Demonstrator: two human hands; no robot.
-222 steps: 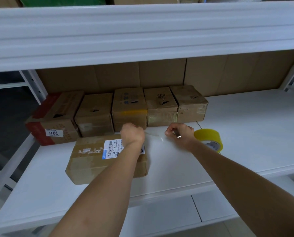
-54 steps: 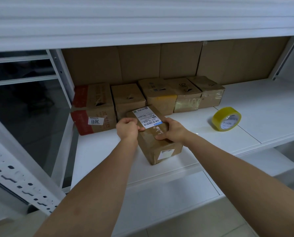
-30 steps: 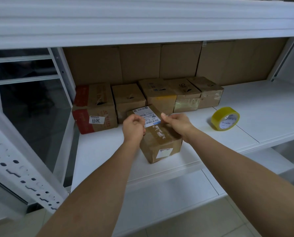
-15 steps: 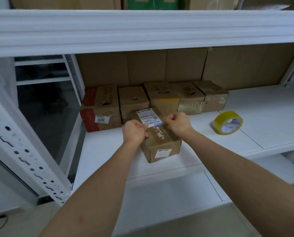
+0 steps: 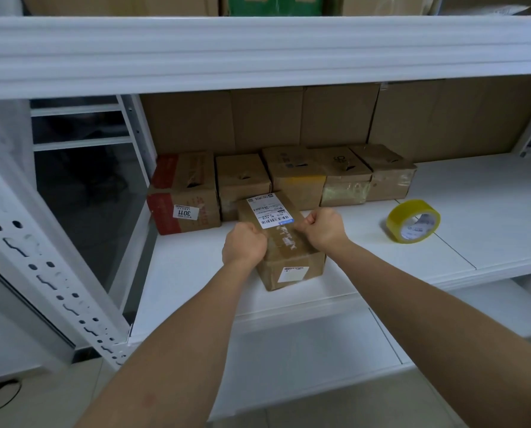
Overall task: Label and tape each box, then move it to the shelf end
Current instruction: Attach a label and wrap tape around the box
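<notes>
A brown cardboard box (image 5: 293, 274) lies on the white shelf (image 5: 489, 217), one short end toward me and its far end against the back row. A white barcode label (image 5: 268, 210) sits on its top. My left hand (image 5: 244, 246) is curled at the box's left top edge. My right hand (image 5: 322, 228) is curled at the right top edge. Both hands grip the box from the sides, and the fingertips are hidden. A roll of yellow tape (image 5: 412, 225) stands alone to the right.
Several taped cardboard boxes (image 5: 298, 171) line the back, and a red-printed box (image 5: 183, 193) is at the left end. Flat cardboard sheets (image 5: 443, 118) lean behind them. A perforated white upright (image 5: 51, 264) stands at the left, and the upper shelf beam (image 5: 258, 54) hangs overhead.
The box, once lying sideways, now points its end toward me and sits near the back row. Over the last second my hands closed tighter on its top edges; the box barely moved.
</notes>
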